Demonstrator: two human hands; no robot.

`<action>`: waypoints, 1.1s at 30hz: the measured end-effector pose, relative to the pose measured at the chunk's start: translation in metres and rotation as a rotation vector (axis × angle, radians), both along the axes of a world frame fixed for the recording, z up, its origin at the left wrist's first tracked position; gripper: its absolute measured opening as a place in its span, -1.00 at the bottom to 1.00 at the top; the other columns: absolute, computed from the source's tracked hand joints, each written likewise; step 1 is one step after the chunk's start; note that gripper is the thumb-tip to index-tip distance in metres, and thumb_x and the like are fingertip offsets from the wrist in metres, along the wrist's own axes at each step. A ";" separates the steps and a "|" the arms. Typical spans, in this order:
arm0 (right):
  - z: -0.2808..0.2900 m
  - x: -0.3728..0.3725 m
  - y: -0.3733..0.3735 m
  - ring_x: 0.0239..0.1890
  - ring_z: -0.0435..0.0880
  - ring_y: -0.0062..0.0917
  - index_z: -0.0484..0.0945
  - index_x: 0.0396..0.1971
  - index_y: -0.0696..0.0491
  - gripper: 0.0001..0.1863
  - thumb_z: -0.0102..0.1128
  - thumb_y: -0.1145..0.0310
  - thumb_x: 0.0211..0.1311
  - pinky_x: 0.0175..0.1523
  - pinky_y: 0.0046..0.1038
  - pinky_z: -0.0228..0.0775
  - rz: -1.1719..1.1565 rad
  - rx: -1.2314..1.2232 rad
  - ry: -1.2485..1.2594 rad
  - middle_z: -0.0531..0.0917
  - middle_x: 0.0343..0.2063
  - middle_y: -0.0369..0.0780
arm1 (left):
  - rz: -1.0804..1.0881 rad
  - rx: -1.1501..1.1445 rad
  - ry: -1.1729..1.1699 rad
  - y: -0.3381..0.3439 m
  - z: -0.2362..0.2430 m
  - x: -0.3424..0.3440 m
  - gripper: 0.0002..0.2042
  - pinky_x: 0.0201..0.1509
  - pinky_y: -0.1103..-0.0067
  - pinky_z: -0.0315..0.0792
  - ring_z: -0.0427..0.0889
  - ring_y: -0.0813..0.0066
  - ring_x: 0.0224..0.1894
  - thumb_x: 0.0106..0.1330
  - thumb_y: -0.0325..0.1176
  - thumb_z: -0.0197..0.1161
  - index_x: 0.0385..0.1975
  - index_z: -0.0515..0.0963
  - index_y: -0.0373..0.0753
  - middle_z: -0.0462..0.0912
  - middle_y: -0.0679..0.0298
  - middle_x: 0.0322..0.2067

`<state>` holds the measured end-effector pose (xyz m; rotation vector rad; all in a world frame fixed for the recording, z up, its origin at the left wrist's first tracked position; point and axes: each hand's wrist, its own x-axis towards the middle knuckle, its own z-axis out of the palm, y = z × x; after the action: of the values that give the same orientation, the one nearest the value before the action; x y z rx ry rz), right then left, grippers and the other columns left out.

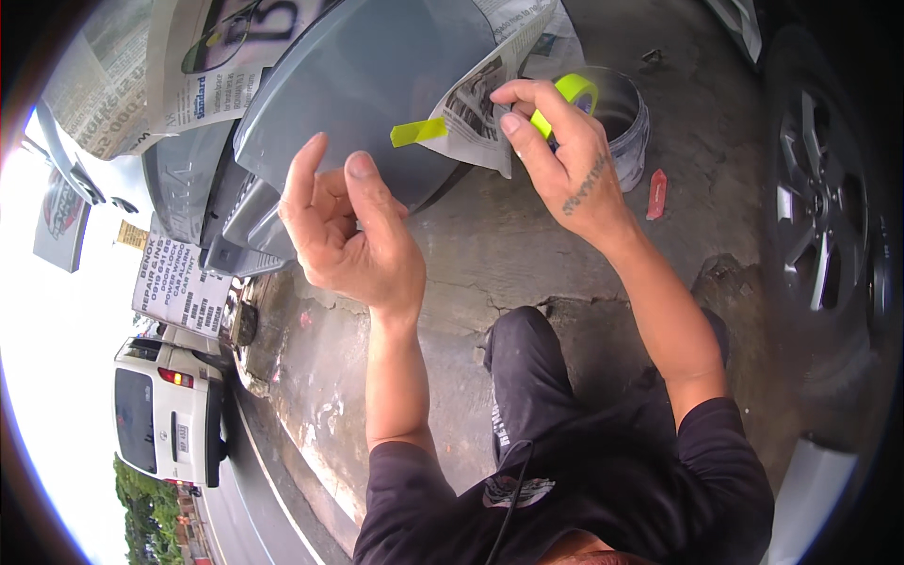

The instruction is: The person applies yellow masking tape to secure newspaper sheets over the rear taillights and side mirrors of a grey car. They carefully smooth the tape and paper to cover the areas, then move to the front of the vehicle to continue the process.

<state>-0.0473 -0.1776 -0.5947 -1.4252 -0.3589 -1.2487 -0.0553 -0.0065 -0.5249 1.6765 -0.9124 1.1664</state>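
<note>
My left hand [353, 231] is raised in front of a grey car body panel [363, 80], thumb and index finger apart with nothing visible between them. A short strip of neon-yellow tape [414, 132] runs from the panel onto the corner of a newspaper sheet [480, 118]. At that sheet's right edge, the thumb and index finger of my right hand [584, 169] come close together. A roll of neon-yellow tape [576, 92] is held in the same hand, its lower part hidden behind the fingers.
More newspaper [202, 66] covers the area left of the panel. A worn bucket [628, 132] stands behind my right hand, with a small red piece [656, 194] on the concrete floor. A car wheel [819, 202] is at right. A white van [169, 405] stands beside the road.
</note>
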 end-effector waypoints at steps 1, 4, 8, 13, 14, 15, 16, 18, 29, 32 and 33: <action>-0.009 -0.017 -0.011 -0.47 0.52 -0.60 0.58 0.12 0.10 -0.72 0.08 0.41 0.51 -0.32 -0.43 0.37 0.111 0.015 0.193 0.53 -0.53 -0.29 | -0.043 0.057 0.035 0.001 -0.005 -0.006 -0.66 -0.49 0.71 0.42 0.56 0.68 -0.57 0.45 -0.61 0.32 0.19 0.54 -0.41 0.68 0.28 -0.49; -0.031 -0.052 -0.028 -0.53 0.37 -0.74 0.37 0.40 0.07 -0.47 0.03 0.40 0.45 -0.35 -0.57 0.27 0.507 0.172 0.473 0.50 -0.52 -0.40 | -0.285 0.534 0.238 -0.011 -0.024 -0.012 -0.59 0.15 0.40 0.59 0.75 0.20 0.02 0.47 -0.51 0.31 0.29 0.52 -0.41 0.71 -0.03 0.00; -0.001 -0.110 -0.059 -0.57 0.38 -0.76 0.13 0.58 0.09 -0.22 0.03 0.39 0.34 -0.35 -0.62 0.25 0.767 0.237 0.652 0.59 -0.47 -0.37 | -0.607 0.782 0.627 -0.031 -0.013 -0.012 -0.30 0.43 0.20 0.41 0.45 -0.18 0.43 0.45 -0.41 0.37 0.53 0.22 -0.42 0.46 -0.23 0.35; 0.069 -0.142 -0.059 -0.47 0.52 -0.74 0.09 0.57 0.15 -0.10 0.22 0.49 0.20 -0.32 -0.62 0.28 0.585 0.238 0.678 0.69 -0.45 -0.32 | -0.722 0.703 1.077 -0.046 0.052 -0.028 -0.65 0.18 0.44 0.55 0.71 0.28 0.04 0.41 -0.44 0.42 0.16 0.63 -0.37 0.71 0.07 -0.02; 0.092 -0.146 -0.057 -0.52 0.46 -0.77 0.09 0.56 0.17 -0.07 0.29 0.51 0.17 -0.34 -0.64 0.22 0.559 0.260 0.721 0.63 -0.55 -0.37 | -0.755 0.605 1.210 -0.043 0.062 -0.029 -0.65 0.18 0.47 0.54 0.69 0.36 0.04 0.40 -0.46 0.45 0.14 0.64 -0.38 0.72 0.11 -0.03; 0.105 -0.152 -0.056 -0.39 0.61 -0.65 0.29 0.48 0.12 -0.15 0.44 0.51 0.16 -0.23 -0.59 0.39 0.379 0.179 0.759 0.71 -0.39 -0.27 | -0.778 0.499 1.336 -0.041 0.073 -0.032 -0.66 0.18 0.51 0.52 0.68 0.43 0.04 0.38 -0.48 0.47 0.11 0.65 -0.39 0.73 0.15 -0.04; 0.111 -0.151 -0.060 -0.30 0.67 -0.56 0.43 0.36 0.13 -0.26 0.49 0.49 0.13 -0.16 -0.54 0.47 0.111 0.031 0.634 0.73 -0.28 -0.22 | -0.779 0.471 1.341 -0.043 0.086 -0.035 -0.67 0.17 0.52 0.51 0.67 0.45 0.03 0.36 -0.50 0.48 0.09 0.65 -0.39 0.73 0.17 -0.04; 0.138 -0.165 -0.060 -0.17 0.74 -0.42 0.63 0.15 0.13 -0.44 0.55 0.48 0.09 -0.06 -0.45 0.57 -0.237 -0.102 0.524 0.74 -0.16 -0.16 | -0.773 0.407 1.357 -0.048 0.115 -0.045 -0.69 0.17 0.53 0.50 0.65 0.49 0.03 0.34 -0.54 0.50 0.05 0.66 -0.39 0.73 0.20 -0.05; 0.304 -0.226 -0.004 -0.26 0.79 -0.27 0.71 -0.25 0.18 -0.82 0.47 0.61 0.12 -0.20 -0.36 0.67 -0.649 -0.040 0.684 0.74 -0.22 -0.14 | -0.789 0.464 0.977 -0.056 0.240 -0.096 -0.72 0.26 0.38 0.44 0.70 0.24 -0.02 0.21 -0.61 0.53 -0.10 0.69 -0.29 0.74 0.16 -0.16; 0.329 -0.236 0.005 -0.28 0.79 -0.25 0.69 -0.26 0.20 -0.83 0.44 0.62 0.14 -0.21 -0.36 0.67 -0.654 0.017 0.726 0.75 -0.23 -0.12 | -0.775 0.538 0.778 -0.056 0.266 -0.102 -0.73 0.30 0.27 0.38 0.70 0.17 -0.05 0.17 -0.60 0.53 -0.15 0.69 -0.27 0.73 0.17 -0.21; 0.335 -0.239 0.008 -0.28 0.79 -0.24 0.69 -0.26 0.20 -0.84 0.43 0.62 0.15 -0.21 -0.36 0.67 -0.651 0.045 0.737 0.75 -0.23 -0.11 | -0.776 0.554 0.727 -0.056 0.274 -0.105 -0.74 0.32 0.24 0.35 0.70 0.15 -0.06 0.15 -0.60 0.54 -0.16 0.69 -0.27 0.73 0.18 -0.23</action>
<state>-0.2865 -0.1698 -0.2596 -1.9168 0.6769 -1.0996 -0.1598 -0.0620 -0.2512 1.6991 -1.2718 -0.2400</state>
